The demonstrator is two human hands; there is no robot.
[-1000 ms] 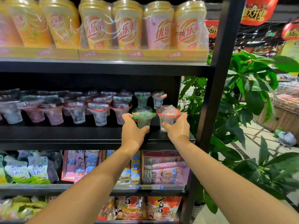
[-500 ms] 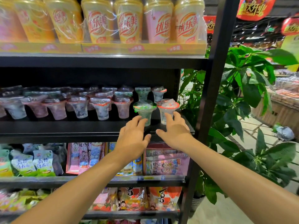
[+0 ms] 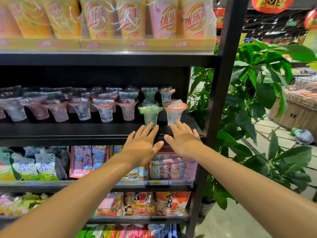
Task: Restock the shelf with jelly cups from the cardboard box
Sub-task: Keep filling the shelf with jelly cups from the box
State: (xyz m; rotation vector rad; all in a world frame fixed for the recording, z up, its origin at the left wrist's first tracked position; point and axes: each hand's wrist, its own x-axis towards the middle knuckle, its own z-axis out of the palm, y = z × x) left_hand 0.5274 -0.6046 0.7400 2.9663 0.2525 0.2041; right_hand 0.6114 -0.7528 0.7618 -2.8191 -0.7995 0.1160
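Shop aisle, black metal shelf [image 3: 68,133] unit with a thick upright post [image 3: 221,86] at the right end. Matte black boards, glossy front lips catching the light. Potted plant [image 3: 257,103] with big waxy leaves just past the post, pale tiled floor [image 3: 228,224] under it, red hanging signs [image 3: 272,4] up in the right corner.

Top board: tall tapered milk tea cups [image 3: 130,16], orange and pink, shrink-wrapped and shiny, sitting in a yellow cardboard tray [image 3: 145,44].

Middle board: rows of clear plastic jelly cups [image 3: 82,109], flared like little goblets, foil-sealed tops, a bit blurry toward the back. Up at the front right corner, a green-rimmed jelly cup [image 3: 150,114] and a red-rimmed jelly cup [image 3: 175,111] upright, side by side, near the front edge.

Left hand [image 3: 142,146] flat, fingers straight and spread, tips right at the base of the green one, holding nothing. Right hand [image 3: 184,140] same deal, fingers loose and apart, tips by the foot of the red one. Can't tell if actually touching.

Lower boards: soft crinkly snack pouches [image 3: 41,167], pink boxed packs [image 3: 89,160], bright bags [image 3: 142,203] underneath.
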